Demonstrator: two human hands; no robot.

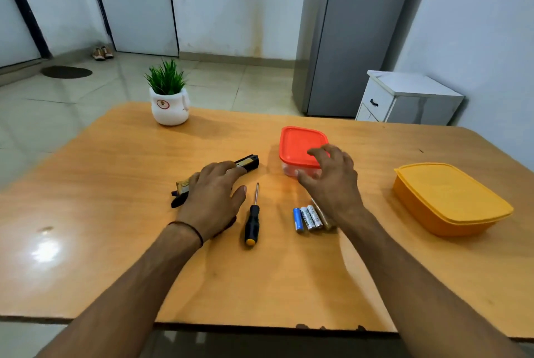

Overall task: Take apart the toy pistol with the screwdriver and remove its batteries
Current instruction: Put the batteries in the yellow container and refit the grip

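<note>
Black and gold, the pistol (248,163) lies on the bench (115,213) under my left grip (215,198). Its fingers lie straight along the toy, thumb out to the side, pressing rather than clasping. My right grip (332,178) hangs over the near corner of the red box (297,143), fingers apart and lightly bent, thumb by the clear wall. Whether it touches the lid I cannot tell.

Three batteries (307,218) lie side by side just beside my right wrist. The screwdriver (252,221) lies between my arms, tip pointing away. I judge the cells are out and the box comes next, likely for stowing them.

To do that well, I should take the box by two opposite sides and peel the lid up from one corner with the base held down. That way it will not skid into the batteries and send them rolling. My left grip should press the pistol flat meanwhile, so no loose part slips off.
</note>
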